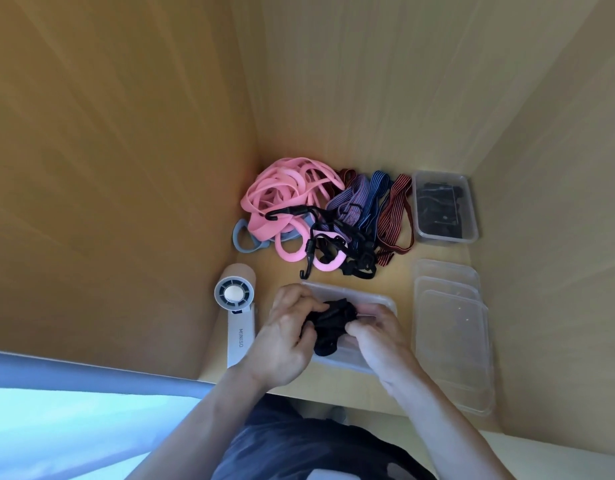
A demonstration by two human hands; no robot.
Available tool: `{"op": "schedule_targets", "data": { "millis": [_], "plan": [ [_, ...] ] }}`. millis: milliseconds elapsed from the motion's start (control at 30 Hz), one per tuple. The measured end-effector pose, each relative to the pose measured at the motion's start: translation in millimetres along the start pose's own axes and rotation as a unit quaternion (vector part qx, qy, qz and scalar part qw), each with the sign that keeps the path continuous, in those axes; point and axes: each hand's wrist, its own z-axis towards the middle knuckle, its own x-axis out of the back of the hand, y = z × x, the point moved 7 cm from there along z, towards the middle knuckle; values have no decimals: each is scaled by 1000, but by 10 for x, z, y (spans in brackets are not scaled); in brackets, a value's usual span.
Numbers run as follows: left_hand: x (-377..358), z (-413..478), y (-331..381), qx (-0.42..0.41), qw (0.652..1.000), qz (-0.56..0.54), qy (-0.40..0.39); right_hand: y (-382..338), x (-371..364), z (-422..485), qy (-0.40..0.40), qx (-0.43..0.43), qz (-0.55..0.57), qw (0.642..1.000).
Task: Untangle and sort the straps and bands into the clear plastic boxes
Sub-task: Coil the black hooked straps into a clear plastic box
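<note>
left hand (288, 336), right hand (375, 332): both closed on one black strap bundle (330, 322), pinched between them over the near clear box (375, 299). advised handling: keep the bundle compact and press it down inside the walls before letting go. remaining tangle (319, 216), pink, striped and black-hooked, lies beyond the box; far box (467, 237) already holds black pieces; lids (451, 327) stacked right.

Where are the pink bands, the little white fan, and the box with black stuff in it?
pink bands (285, 192), head view, on the middle of the coiled pile.
white fan (234, 292), head view, on its round hub.
box with black stuff (468, 233), head view, on its clear rim.
</note>
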Motion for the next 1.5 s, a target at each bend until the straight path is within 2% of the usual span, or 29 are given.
{"op": "schedule_targets", "data": {
  "millis": [167,400,600,700,867,1000,1133,1300,1367,1500],
  "plan": [
    [15,14,11,26,999,-30,-25,-52,-82,-50,-9,66,12,998],
    [89,-29,84,29,999,-1,24,-98,-208,-98,-21,144,-135,980],
    [79,-3,68,24,998,-36,-45,-134,-283,-92,-54,200,-203,957],
    [98,-15,77,33,997,-54,-50,-186,-323,-68,-69,219,-246,942],
    [111,-31,55,47,997,-59,-33,-240,-385,-66,-82,231,-227,942],
    [85,-60,16,53,997,-46,-21,-212,-271,-3,-8,228,-172,958],
    [81,-77,-10,66,997,-37,-10,-170,-216,28,34,210,-169,963],
    [79,-97,-25,65,997,-38,-17,-282,-180,-53,78,274,-270,920],
    [76,-101,-40,70,997,-32,-13,-323,-233,-83,56,280,-312,906],
    [74,-83,-57,66,997,-50,-7,-317,-335,-163,-42,250,-345,904]
  ]
}}
